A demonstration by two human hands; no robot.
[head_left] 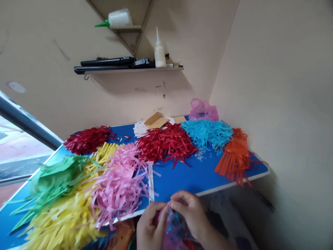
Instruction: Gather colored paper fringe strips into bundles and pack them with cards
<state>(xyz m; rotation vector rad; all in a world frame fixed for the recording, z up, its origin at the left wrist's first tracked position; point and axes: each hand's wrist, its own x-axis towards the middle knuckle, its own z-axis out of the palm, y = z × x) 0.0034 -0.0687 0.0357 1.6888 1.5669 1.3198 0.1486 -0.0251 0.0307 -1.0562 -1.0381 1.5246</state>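
Note:
My left hand (152,225) and my right hand (188,213) meet just off the table's front edge. The fingers of both are pinched together on the gathered top of a see-through pink plastic bag (173,234). Blue and red bits show in the bag below my hands, and its lower part runs out of view. On the table to the left lie pink paper fringe (121,184), yellow fringe (70,211) and green fringe (56,177). Farther back are a dark red fringe bundle (168,142) and a light blue one (208,132). Orange fringe (235,152) overhangs the right edge.
The blue table (179,180) has a white rim. Another red fringe pile (90,139), brown card (156,120) and a pink bag (203,109) lie at the back. A wall shelf (135,70) holds laptops (109,64) and a glue bottle (160,55); another bottle (119,17) lies higher.

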